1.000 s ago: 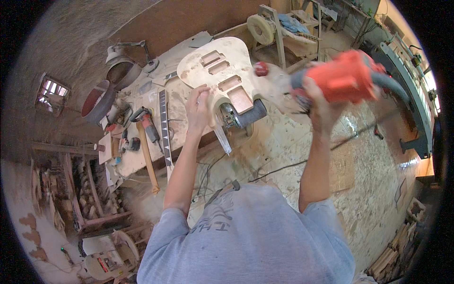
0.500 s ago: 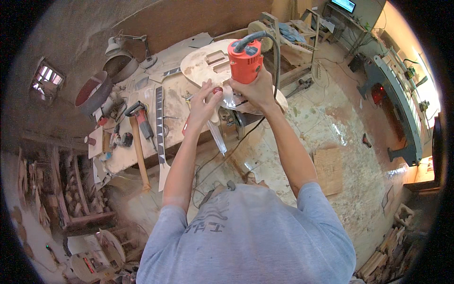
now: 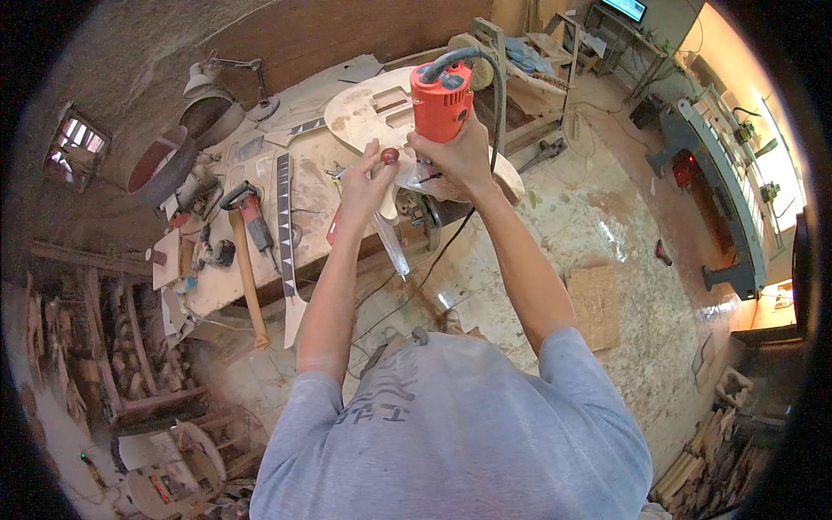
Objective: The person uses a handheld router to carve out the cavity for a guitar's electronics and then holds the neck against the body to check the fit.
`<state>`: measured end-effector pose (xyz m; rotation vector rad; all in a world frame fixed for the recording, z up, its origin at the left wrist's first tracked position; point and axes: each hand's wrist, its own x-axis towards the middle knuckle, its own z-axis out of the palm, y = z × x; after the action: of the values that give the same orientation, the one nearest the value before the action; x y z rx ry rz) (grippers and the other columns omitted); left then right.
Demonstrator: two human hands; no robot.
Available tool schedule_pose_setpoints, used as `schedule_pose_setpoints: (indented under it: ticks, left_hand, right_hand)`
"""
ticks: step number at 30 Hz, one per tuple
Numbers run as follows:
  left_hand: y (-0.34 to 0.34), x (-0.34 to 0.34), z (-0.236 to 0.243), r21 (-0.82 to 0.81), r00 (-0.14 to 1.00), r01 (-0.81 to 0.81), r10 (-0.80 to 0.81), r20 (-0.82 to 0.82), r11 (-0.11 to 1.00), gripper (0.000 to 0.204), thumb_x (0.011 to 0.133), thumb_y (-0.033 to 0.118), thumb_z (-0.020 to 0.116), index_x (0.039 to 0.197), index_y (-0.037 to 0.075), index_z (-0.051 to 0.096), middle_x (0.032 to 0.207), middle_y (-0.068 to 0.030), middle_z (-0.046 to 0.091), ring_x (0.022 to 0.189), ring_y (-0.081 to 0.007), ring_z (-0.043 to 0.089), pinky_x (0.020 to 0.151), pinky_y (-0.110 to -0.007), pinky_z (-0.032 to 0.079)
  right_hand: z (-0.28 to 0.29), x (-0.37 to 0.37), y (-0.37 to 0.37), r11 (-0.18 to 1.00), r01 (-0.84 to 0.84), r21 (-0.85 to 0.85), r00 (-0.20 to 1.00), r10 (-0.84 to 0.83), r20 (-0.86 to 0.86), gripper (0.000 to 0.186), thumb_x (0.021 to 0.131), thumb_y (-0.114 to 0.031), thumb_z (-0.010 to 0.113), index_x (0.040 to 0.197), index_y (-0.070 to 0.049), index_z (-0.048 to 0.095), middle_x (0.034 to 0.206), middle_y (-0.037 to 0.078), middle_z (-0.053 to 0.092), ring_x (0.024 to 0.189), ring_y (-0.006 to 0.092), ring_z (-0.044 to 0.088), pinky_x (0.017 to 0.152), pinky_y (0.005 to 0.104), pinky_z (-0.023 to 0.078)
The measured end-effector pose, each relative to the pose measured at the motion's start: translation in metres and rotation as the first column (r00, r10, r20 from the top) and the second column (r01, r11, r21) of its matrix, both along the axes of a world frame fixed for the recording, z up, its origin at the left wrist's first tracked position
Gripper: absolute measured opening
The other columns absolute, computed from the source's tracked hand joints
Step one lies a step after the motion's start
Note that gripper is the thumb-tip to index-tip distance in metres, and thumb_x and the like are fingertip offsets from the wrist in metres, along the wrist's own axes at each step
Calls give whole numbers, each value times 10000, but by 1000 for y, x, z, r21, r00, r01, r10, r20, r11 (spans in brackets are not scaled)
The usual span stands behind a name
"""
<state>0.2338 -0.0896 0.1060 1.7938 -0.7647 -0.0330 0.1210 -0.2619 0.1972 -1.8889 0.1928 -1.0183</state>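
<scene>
My right hand [image 3: 459,160] is wrapped round the lower body of an orange-red power router [image 3: 440,108], which stands upright with a thick cord at its top. Between the thumb and fingers of my left hand [image 3: 364,184] sits a dark red round knob [image 3: 389,155], beside the router's base. Beneath the tool lies a pale wooden guitar body [image 3: 351,117] with rectangular pockets cut in it. My hands and the tool cover the spot where the bit meets the wood. A clear plastic piece [image 3: 392,249] hangs down below my left wrist.
Left along the workbench [image 3: 221,290] lie a guitar neck [image 3: 285,225], a wooden-handled tool [image 3: 248,277], an angle grinder [image 3: 253,217] and a cordless drill [image 3: 217,251]. A desk lamp [image 3: 199,84] stands behind. The router's black cable [image 3: 451,247] drops past the bench edge toward the floor.
The whole view has shifted slightly, so the bench and tools sit a little further left and up. More of the red knob shows beside my left fingers. My right hand keeps its grip.
</scene>
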Motion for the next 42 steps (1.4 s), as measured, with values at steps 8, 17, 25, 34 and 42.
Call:
schedule_pose_setpoints:
  ticks: [8,17,25,34,42]
  left_hand:
    - [-6,-1,6,10,999,-46,46,-8,999,390,930,264,760,1272,77,759,1555,-227,531,1486,-329,484,1207,-404,403]
    - [4,-4,1,-17,998,53,-53,-29,998,408,915,261,778,1289,98,756,1553,-223,536,1477,-316,499,1199,-391,419]
    - [-5,5,4,17,999,-35,35,6,999,414,922,308,756,1290,117,755,1538,-206,558,1456,-325,522,1184,-375,435]
    - [14,-25,15,147,990,16,-36,133,989,421,917,297,770,1298,120,750,1517,-182,589,1459,-318,519,1208,-408,414]
    - [48,-32,24,-18,989,-6,9,148,1000,250,961,203,699,1141,47,775,1263,-155,744,1061,-313,752,895,-419,587]
  right_hand:
    - [0,11,-5,1000,26,-15,999,-26,21,700,677,-361,953,1203,-21,641,996,112,770,900,223,749,833,375,591]
    - [-4,-6,-1,999,38,-34,999,-39,-22,689,686,-352,956,1205,-22,645,1010,101,771,901,207,750,829,361,592]
    - [-2,16,-11,998,30,-54,999,-31,-7,705,678,-377,957,1192,-3,651,1019,128,772,912,221,755,851,376,592]
    - [-8,-22,1,1000,5,-21,1000,-5,-16,674,694,-335,956,1198,-5,655,1046,100,763,946,186,741,839,357,589]
    - [29,-145,-15,945,8,328,976,-79,204,725,779,-123,887,1396,-56,512,1199,105,694,1065,223,695,913,386,609]
